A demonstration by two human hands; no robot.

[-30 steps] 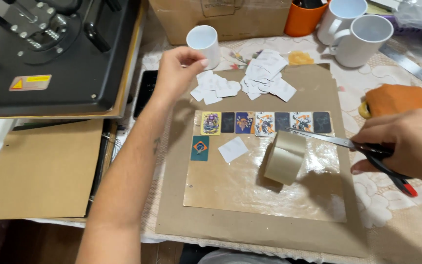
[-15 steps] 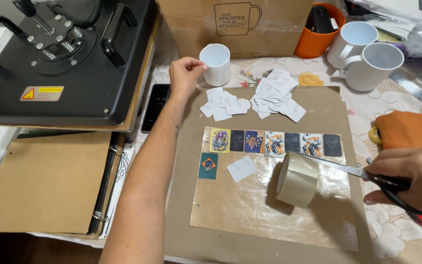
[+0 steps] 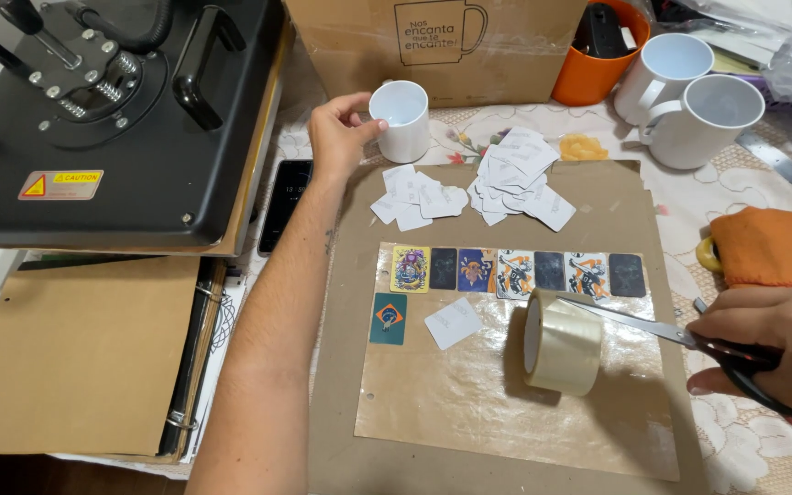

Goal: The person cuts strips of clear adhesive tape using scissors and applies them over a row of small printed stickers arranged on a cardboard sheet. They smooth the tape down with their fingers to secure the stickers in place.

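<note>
My left hand [image 3: 339,136] closes its grip around the side of the white mug [image 3: 401,120], which stands upright at the far edge of the brown cardboard sheet [image 3: 598,211], just beyond the loose paper slips [image 3: 419,195]. Thumb and fingers wrap the mug's left wall, so it sits right in the grip, not beside it. To lift it well I judge I should keep it level and clear of the slips. My right hand [image 3: 772,344] is shut on the scissors [image 3: 662,328], whose blades carry the roll of clear tape [image 3: 561,341] above the row of printed cards [image 3: 515,272], well apart from the mug.
</note>
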